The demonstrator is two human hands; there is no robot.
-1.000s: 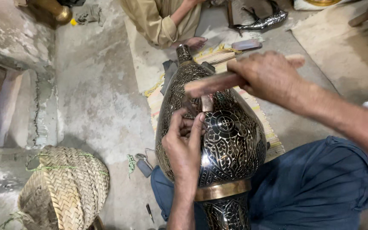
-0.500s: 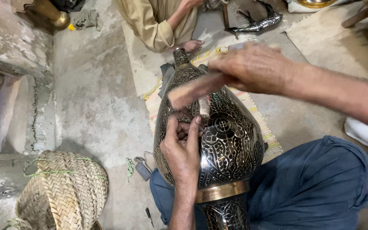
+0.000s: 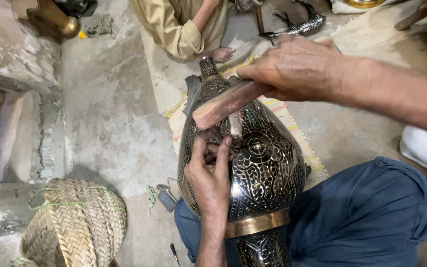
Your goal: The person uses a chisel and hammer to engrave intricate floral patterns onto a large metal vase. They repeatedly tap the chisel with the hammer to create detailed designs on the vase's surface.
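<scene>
The left hand (image 3: pixel 208 180) is pinching a small chisel (image 3: pixel 234 126) between its fingers (image 3: pixel 222 148) against the engraved vase (image 3: pixel 253 168) lying on the lap. The right hand (image 3: pixel 292 66) is gripping a wooden mallet (image 3: pixel 226 104), whose head is sitting just above those fingers.

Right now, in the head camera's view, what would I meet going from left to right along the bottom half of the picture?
Woven basket → small tools on the floor → left hand → engraved metal vase → blue trouser leg → white cloth.
</scene>
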